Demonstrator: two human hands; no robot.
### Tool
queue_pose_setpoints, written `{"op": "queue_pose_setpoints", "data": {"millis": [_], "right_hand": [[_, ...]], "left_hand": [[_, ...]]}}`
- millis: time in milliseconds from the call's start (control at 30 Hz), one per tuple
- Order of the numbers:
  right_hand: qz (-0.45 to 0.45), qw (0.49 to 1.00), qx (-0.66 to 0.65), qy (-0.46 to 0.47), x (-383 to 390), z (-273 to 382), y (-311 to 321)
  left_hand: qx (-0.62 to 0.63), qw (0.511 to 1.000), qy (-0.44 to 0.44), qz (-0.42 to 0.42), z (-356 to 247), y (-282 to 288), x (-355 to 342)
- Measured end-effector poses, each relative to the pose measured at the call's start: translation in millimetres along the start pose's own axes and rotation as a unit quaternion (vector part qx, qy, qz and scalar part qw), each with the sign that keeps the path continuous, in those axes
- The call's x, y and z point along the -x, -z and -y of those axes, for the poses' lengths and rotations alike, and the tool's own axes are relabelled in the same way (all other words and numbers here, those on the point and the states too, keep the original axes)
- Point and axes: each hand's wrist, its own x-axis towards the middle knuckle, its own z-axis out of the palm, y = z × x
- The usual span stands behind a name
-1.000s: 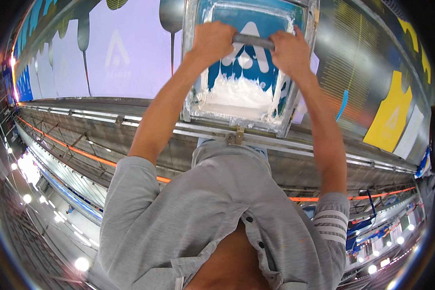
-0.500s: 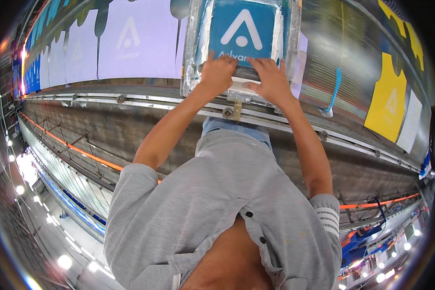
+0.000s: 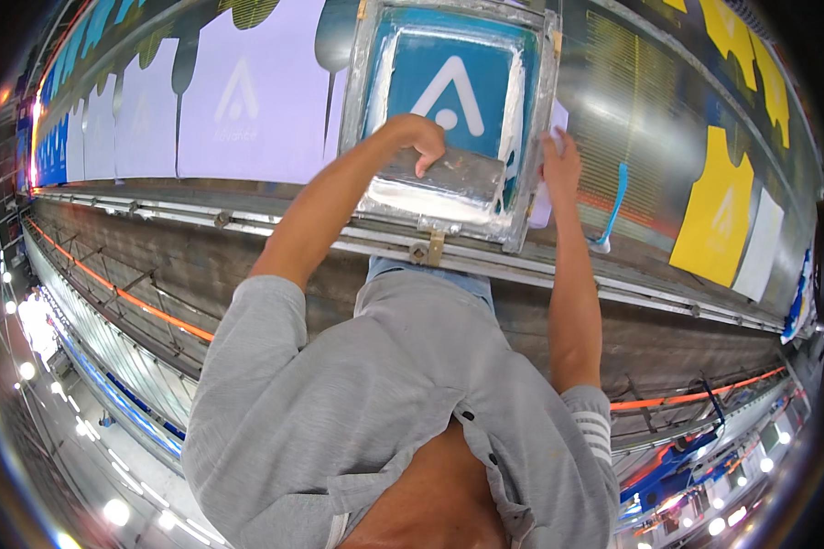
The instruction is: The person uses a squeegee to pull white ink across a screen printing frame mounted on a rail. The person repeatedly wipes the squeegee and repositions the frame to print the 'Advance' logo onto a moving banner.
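Observation:
A screen printing frame (image 3: pixel 355 101) with a metal rim lies in front of me, its teal mesh (image 3: pixel 490 69) showing a white triangular logo. Across the near part of the mesh rests a grey squeegee (image 3: pixel 462 176), with white ink (image 3: pixel 421 203) along its near side. My left hand (image 3: pixel 417 140) is curled over the squeegee's left part, fingers bent round its top. Beside the frame's right rim is my right hand (image 3: pixel 561 163), its fingers apart, close to a lilac fabric piece (image 3: pixel 540 209) that is mostly hidden under the frame.
Lilac fabric panels (image 3: pixel 256 101) with printed logos lie along the long table to the left. A blue strip-like tool (image 3: pixel 621 197) stands to the right, and yellow panels (image 3: pixel 716 210) lie farther right. A metal rail (image 3: pixel 284 233) runs along the table's near edge.
My right hand has left the squeegee and moved right to the frame's edge. The left hand stays at the squeegee, which now sits visibly tilted back, nearer the frame's front.

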Motion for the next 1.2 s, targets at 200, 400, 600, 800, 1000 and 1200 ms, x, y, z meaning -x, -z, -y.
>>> {"op": "queue_pose_setpoints", "data": {"millis": [200, 400, 600, 800, 1000, 1200], "right_hand": [[0.060, 0.987, -0.050, -0.137, 13, 22, 10], [0.057, 0.982, -0.074, -0.162, 18, 45, 18], [0.024, 0.996, -0.029, -0.084, 8, 28, 14], [-0.011, 0.999, 0.001, -0.042, 4, 35, 9], [-0.075, 0.997, -0.023, -0.015, -2, 24, -1], [-0.082, 0.987, -0.113, 0.076, 44, 91, -129]], "left_hand": [[-0.008, 0.997, -0.071, -0.002, 30, 124, -1], [-0.117, 0.902, -0.015, -0.415, 18, 179, 8], [-0.125, 0.840, -0.019, -0.528, 4, 57, 32], [-0.055, 0.774, -0.129, -0.618, 3, -149, 44], [-0.049, 0.738, -0.181, -0.648, 13, -190, 81], [-0.002, 0.819, -0.098, -0.565, 135, -166, 127]]}}
